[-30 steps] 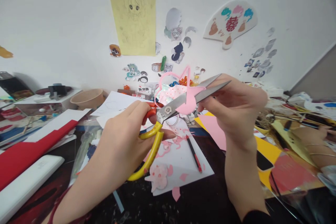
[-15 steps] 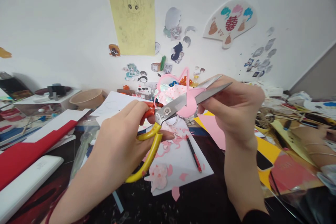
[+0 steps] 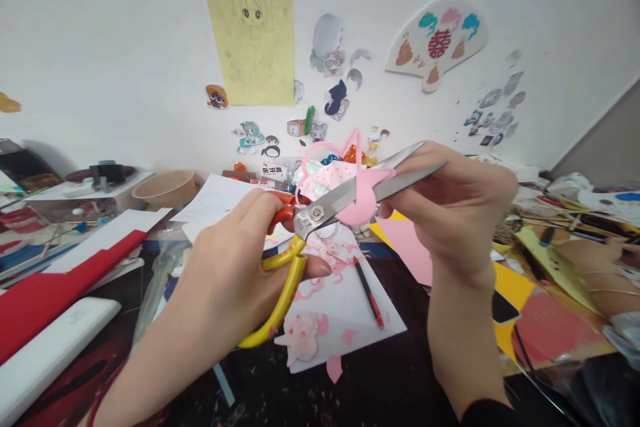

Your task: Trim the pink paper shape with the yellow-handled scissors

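My left hand (image 3: 235,260) is closed round the yellow handles of a pair of scissors (image 3: 330,203), whose blades are slightly apart and point up to the right. Across the blades lies a pink paper cutout (image 3: 367,203) with a thin curved outline frame and a pointed tip. My right hand (image 3: 450,207) pinches the right side of this cutout behind the blade tips; its fingertips are partly hidden. Below, on a white sheet (image 3: 370,340), lie a pink flower-like paper shape (image 3: 301,338), pink scraps (image 3: 334,368) and a black and red pen (image 3: 369,293).
A red sheet (image 3: 75,287) and a white oblong case (image 3: 60,340) lie at left, near a tan bowl (image 3: 165,188). At right are yellow paper (image 3: 515,277), a dark phone-like object (image 3: 505,308) and a red booklet (image 3: 555,327). Another person's arm (image 3: 600,267) shows at far right.
My right hand has shifted slightly to the right, and its wrist has turned a little. The scissors and the pink cutout stay nearly in place.
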Demonstrator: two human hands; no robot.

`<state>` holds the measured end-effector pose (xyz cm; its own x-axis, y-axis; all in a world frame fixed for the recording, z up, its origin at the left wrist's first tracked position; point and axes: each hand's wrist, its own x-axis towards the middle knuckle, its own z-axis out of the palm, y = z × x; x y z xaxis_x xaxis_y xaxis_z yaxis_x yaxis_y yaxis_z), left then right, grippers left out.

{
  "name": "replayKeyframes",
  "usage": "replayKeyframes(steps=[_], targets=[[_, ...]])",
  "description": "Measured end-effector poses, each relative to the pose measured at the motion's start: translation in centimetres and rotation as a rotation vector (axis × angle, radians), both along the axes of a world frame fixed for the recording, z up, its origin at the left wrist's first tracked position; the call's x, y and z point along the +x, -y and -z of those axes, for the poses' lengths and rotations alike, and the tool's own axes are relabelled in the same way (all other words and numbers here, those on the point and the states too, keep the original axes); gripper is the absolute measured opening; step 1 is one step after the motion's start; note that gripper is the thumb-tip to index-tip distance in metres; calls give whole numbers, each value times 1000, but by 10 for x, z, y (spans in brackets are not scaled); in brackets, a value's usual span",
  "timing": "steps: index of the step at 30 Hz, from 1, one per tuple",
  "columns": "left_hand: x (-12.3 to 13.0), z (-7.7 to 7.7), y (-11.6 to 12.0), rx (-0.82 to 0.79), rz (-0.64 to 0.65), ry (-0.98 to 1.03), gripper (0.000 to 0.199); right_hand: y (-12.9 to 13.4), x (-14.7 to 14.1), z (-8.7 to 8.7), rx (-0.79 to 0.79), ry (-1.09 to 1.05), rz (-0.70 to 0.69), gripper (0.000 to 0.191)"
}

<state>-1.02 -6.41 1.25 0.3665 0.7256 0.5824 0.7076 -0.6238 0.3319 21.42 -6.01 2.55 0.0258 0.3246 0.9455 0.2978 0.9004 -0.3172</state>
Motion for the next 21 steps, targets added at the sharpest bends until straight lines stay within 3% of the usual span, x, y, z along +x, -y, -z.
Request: replayKeyframes(steps=[12,21], targets=[[0,-3,3,-126,5,-4,28,1,0,-1,-10,8,1,29],[-2,4,-2,-27,67,26,30,1,0,-2,6,7,-3,26]])
